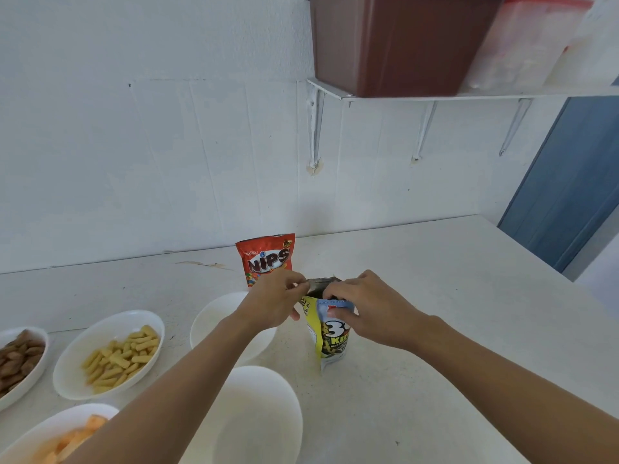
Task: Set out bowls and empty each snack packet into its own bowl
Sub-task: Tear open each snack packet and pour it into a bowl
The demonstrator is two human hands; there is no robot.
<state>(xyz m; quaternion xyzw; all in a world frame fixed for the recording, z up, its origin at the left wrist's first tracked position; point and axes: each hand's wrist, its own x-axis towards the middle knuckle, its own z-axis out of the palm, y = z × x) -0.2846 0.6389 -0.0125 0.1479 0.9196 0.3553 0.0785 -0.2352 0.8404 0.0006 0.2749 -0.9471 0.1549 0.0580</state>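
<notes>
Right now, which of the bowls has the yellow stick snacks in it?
The oval bowl second from the left. The bowl on its left holds brown pieces, the front-left bowl orange pieces, and the other two bowls look empty.

The yellow-and-black snack packet (331, 336) is glossy printed film, and its open mouth shows a dull, silvery foil lining. The red Nips packet (268, 259) is the same shiny plastic film, slightly crinkled. The nearest empty bowl (268, 413) is smooth, glossy white; ceramic or glass, I cannot tell. The bowl of yellow sticks (68, 368) has the same finish, and its sticks look dry and matt. The surface (435, 313) is matt white, faintly speckled and stained. The wall (167, 145) is matt, patchy white paint. On the shelf (330, 89), the brown tub (395, 45) is smooth plastic.
</notes>
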